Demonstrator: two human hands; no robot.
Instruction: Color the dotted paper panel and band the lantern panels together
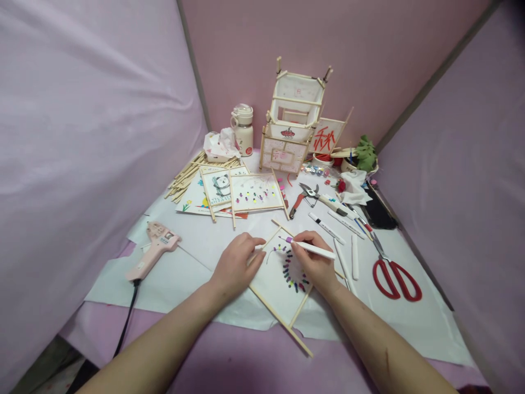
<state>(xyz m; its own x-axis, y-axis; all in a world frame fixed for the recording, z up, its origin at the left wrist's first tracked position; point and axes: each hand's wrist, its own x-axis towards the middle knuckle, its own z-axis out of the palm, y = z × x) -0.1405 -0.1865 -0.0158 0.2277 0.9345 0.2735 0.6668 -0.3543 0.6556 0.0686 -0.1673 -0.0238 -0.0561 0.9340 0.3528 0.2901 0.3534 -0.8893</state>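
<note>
My right hand (315, 261) grips a white marker pen (314, 249) with a purple band near its tip. The tip is just over the upper part of a white panel (268, 276) framed with thin wooden sticks. A ring of small coloured marks (286, 272) and a thin curved line show on the panel, partly behind my right hand. My left hand (238, 262) holds the panel's left edge between thumb and fingers. The panel lies turned at an angle on the white table cover.
A pink glue gun (158, 246) lies left, its cord hanging off the front. Red-handled scissors (396, 276), loose markers (326, 227) and pruning shears (307, 197) lie right. Behind are finished panels (256, 191), wooden sticks (180, 180), a bottle (244, 131) and a tall stick lantern (285, 153).
</note>
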